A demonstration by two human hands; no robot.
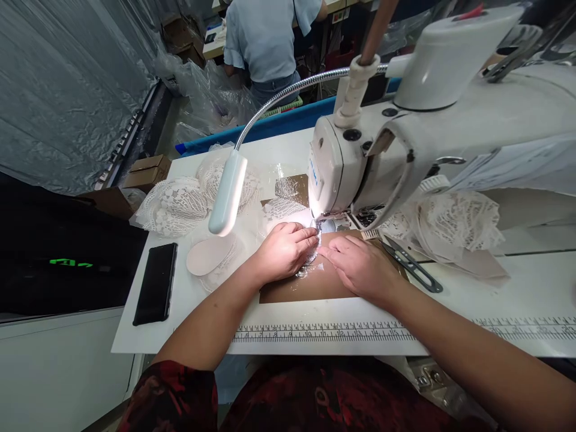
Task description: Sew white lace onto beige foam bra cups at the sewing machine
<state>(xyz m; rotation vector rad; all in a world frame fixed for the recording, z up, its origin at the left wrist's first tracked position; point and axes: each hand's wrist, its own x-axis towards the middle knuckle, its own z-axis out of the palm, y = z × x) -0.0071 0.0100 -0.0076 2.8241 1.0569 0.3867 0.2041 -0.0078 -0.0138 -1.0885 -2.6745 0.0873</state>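
Here, machine [335,156] on tabletop [486,297], person [265,42] beyond

Shiny grey plastic sheeting [67,78] hangs at left

Near its foot sits a brown cardboard box [146,172]. Crumpled clear plastic [216,96] covers part of the floor. A long blue strip [310,112] borders the white flat table [288,144], with a slim pale lamp [228,193] above.

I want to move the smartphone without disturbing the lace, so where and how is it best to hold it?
Probably by both long edges, at the end nearest the person, coming from the person's front left. The smartphone is a thin slab lying flat, its long edges running away from the person; white lace lies beyond its far end, and a beige oval pad to its right.
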